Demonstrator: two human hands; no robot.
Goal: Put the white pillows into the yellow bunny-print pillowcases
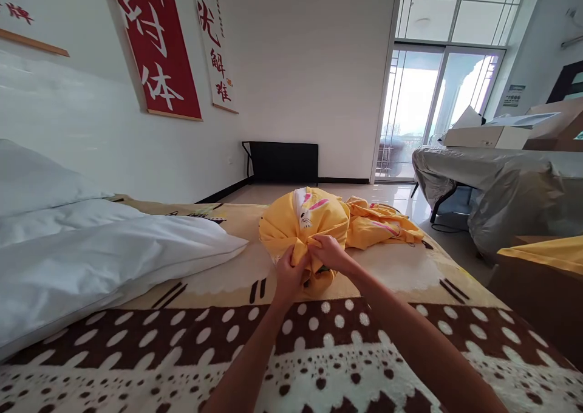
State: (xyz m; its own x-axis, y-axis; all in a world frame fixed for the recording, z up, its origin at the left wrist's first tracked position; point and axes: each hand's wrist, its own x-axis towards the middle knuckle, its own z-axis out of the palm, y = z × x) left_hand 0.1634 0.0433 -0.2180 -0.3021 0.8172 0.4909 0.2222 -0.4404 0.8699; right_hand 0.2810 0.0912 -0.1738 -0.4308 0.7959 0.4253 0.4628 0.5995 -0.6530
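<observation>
A round, full bundle of yellow cloth (282, 218) with a white rabbit print rests on the patterned blanket in front of me. My left hand (291, 270) pinches a gathered fold at the near side of the bundle. Close beside it, my right hand (327, 252) grips another fold of the same cloth, its fingers closed. What fills the bundle is mostly hidden; a small dark patch shows below my right hand. Just right of the bundle lies a crumpled yellow cloth (382, 225) with pink print, which neither hand touches.
White pillows (113, 249) lie on the left of the blanket (214, 328). At the right, beyond the bed edge, stand a plastic-covered table (510, 170) with a white box (487, 136) and a brown carton (532, 297) with yellow cloth over it. A black folded panel (285, 163) leans at the far wall.
</observation>
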